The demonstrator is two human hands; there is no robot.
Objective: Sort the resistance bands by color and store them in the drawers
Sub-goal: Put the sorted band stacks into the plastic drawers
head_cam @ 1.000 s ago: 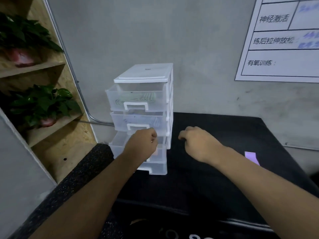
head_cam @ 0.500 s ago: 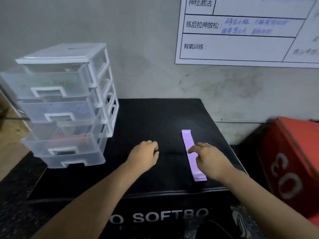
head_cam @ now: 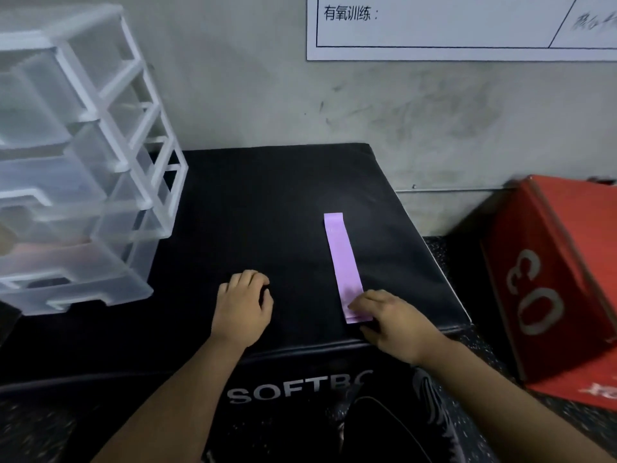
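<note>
1. A purple resistance band (head_cam: 344, 265) lies flat on the top of a black padded box (head_cam: 267, 202). It sits right of centre and runs from the near edge back toward the wall.
2. The right hand (head_cam: 390, 320) is at the band's near end. Its fingertips (head_cam: 355, 304) lie on the purple strip and the thumb sits by the end's edge. From this angle I cannot tell whether the band is already pinched or only touched.
3. The left hand (head_cam: 242, 307) rests knuckles-up on the box top, well left of the band. Its fingers are curled into a fist and hold nothing.
4. A translucent plastic drawer unit (head_cam: 76, 162) with a white frame stands on the left part of the box top, well apart from the band. Its drawers stick out from the frame toward the camera.
5. Something pinkish shows through one of the lower drawers, but it is too blurred to name.
6. The front face of the box carries white lettering that reads "SOFTB".
7. A red box (head_cam: 551, 279) marked "03" stands on the floor to the right of the black box.
8. A white printed chart (head_cam: 460, 28) hangs on the grey wall above.
</note>
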